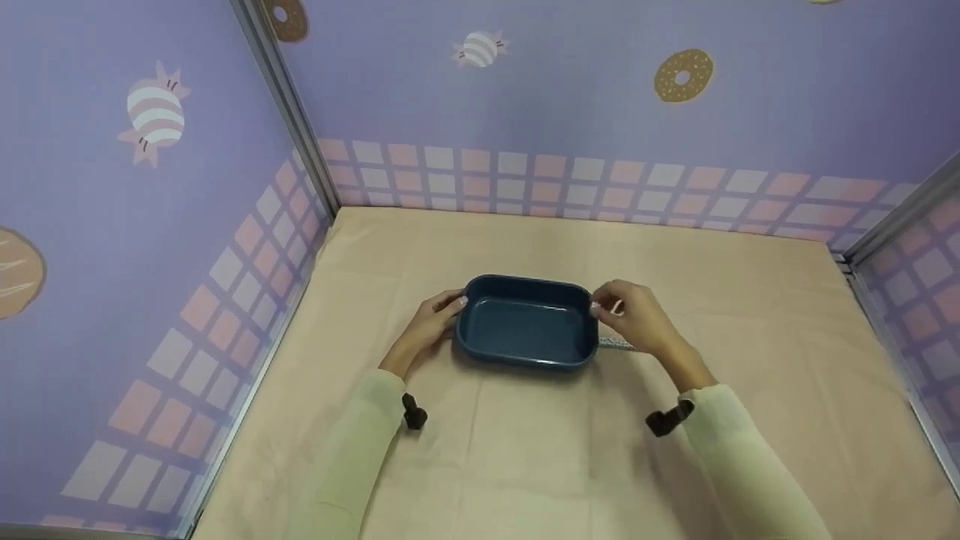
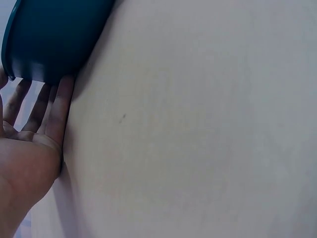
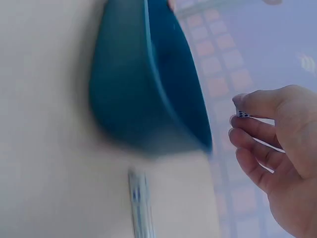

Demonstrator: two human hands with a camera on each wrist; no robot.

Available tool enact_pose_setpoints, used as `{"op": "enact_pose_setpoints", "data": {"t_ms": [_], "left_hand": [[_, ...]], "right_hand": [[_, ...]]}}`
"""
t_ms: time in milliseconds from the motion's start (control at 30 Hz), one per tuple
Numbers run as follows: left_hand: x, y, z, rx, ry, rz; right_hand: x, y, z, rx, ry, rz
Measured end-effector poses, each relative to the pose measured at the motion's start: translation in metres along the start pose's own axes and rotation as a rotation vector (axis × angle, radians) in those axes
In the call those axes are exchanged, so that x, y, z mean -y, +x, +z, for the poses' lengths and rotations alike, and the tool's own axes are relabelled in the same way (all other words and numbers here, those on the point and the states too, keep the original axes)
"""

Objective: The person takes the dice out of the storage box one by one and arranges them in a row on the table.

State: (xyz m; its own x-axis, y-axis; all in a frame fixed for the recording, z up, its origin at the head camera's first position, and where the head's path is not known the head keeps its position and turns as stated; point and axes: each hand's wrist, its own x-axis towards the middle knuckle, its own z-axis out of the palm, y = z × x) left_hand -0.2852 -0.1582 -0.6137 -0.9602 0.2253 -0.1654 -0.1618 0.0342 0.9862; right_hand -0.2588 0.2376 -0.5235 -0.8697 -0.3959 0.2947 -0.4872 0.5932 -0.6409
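Right wrist view: blue tray (image 3: pixel 143 84) motion-blurred, top end cut by frame edge. Tiny dotted item pinched in right hand (image 3: pixel 277 158) fingertips, too small to identify. Patterned stick (image 3: pixel 140 208) on the cloth by the tray's right edge blurred, runs off bottom edge; in head view mostly hidden under that hand. Left wrist view: tray cropped at the top-left corner.

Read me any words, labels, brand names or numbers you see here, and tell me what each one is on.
None: no readable text shows in any view.
blue tray: plain, no label or brand visible.
patterned pen: beside the tray, shows only a blurred pattern, no legible lettering.
wall panels: pictures of doughnuts and striped sweets only, no words.
small item in the right hand: dark dots, unreadable.
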Motion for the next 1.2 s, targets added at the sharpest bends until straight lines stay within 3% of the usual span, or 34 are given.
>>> {"op": "enact_pose_setpoints", "data": {"t_ms": [200, 367, 600, 800, 1200], "left_hand": [[0.004, -0.003, -0.002, -0.02, 0.07, 0.021], [0.003, -0.002, -0.002, -0.018, 0.065, 0.026], [0.0, -0.002, -0.001, -0.005, 0.062, 0.02], [0.001, -0.001, -0.001, -0.003, 0.05, 0.013], [-0.001, -0.001, 0.001, -0.018, 0.042, -0.004]], "right_hand": [[-0.036, -0.048, -0.038, -0.037, -0.117, 0.052], [-0.065, -0.085, -0.065, -0.044, -0.219, 0.086], [-0.106, -0.13, -0.078, 0.006, -0.242, 0.238], [-0.12, -0.141, -0.07, 0.025, -0.243, 0.269], [-0.125, -0.136, -0.066, 0.015, -0.185, 0.298]]}}
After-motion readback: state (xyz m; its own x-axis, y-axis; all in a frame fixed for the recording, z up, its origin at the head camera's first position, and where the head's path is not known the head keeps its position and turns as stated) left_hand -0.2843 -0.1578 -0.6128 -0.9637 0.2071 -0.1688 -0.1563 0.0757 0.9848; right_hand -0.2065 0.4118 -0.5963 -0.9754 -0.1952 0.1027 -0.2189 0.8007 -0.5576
